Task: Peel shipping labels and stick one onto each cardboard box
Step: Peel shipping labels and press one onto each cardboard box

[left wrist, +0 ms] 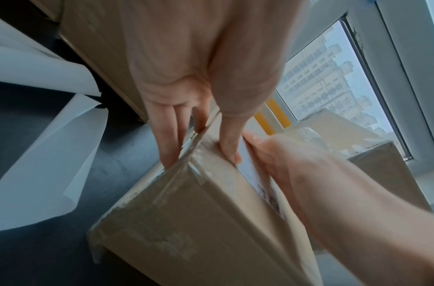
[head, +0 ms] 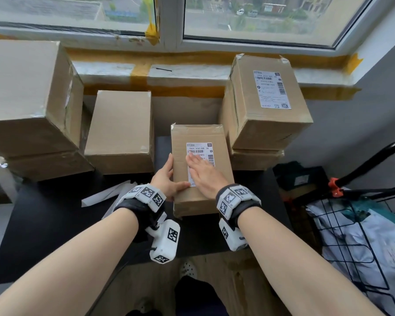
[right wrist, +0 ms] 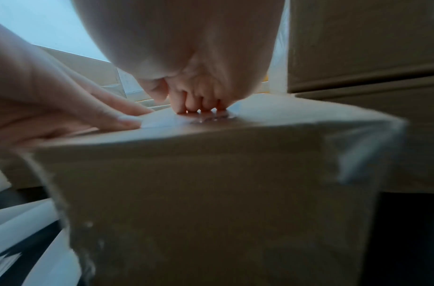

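Right hand [head: 203,174] flat, hiding label [head: 200,148] middle; left hand [head: 167,176] fingers grasping box [head: 221,179] edge.

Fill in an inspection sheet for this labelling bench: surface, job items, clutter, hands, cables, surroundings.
Surface: dark table, boxes along its far side.
Job's things: centre box carries a shipping label; right box labelled on top; middle-left box and big left box show no label.
Clutter: white backing sheets left of the centre box.
Grippers: left hand grips the centre box's left edge; right hand presses flat on the label.
Cables: nothing seen.
Surroundings: window, taped sill, wire basket at right.
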`<action>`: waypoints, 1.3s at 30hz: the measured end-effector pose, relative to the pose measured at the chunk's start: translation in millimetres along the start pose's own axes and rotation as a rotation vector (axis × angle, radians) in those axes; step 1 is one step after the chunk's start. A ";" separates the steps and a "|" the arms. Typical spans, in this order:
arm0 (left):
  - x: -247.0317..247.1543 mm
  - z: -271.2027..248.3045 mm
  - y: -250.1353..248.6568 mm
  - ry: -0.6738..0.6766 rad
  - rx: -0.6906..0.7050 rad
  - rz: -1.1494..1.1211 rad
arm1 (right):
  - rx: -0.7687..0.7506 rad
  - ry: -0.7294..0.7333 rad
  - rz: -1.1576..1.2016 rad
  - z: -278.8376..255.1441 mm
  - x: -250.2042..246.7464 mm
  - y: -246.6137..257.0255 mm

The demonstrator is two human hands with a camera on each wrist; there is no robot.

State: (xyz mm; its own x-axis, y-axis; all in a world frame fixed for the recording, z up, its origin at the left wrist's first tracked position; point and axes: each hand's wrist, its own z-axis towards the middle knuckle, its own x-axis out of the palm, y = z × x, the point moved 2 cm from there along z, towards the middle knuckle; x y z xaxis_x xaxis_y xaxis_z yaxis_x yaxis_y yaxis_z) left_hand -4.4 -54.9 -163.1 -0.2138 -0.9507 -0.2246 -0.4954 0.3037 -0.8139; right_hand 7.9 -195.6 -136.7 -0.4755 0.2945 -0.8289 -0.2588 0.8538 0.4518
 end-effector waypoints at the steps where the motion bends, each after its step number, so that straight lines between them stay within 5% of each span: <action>1: -0.1 0.0 0.6 0.005 -0.007 -0.028 | -0.008 -0.011 0.022 -7.3 4.2 -0.9; 8: 3.6 3.4 5.6 -0.018 0.010 -0.135 | -0.052 -0.074 0.028 -58.2 24.7 -13.8; 15: 7.7 -5.2 8.2 -0.137 0.029 -0.063 | 0.073 -0.144 -0.107 -87.8 20.3 -36.8; 21: -0.7 -24.2 2.7 -0.238 -0.010 0.144 | 0.349 -0.394 0.619 -99.3 20.8 -56.6; 26: -8.3 -33.3 15.0 -0.205 -0.077 -0.007 | 0.478 -0.497 1.112 -98.0 33.7 -70.8; 30: -5.8 -37.1 22.6 -0.151 -0.079 -0.155 | 0.437 -0.506 1.210 -86.7 39.4 -67.6; 39: -25.1 -19.3 15.5 -0.281 0.033 -0.230 | 0.376 -0.558 1.204 -43.5 27.4 -56.6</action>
State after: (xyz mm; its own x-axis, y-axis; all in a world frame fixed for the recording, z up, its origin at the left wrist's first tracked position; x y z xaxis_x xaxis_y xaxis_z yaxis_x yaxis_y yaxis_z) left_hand -23.0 -25.2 -159.7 0.1419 -0.9755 -0.1681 -0.4757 0.0817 -0.8758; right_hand -27.1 -254.5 -170.6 0.1781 0.9825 -0.0552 0.3515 -0.0111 0.9361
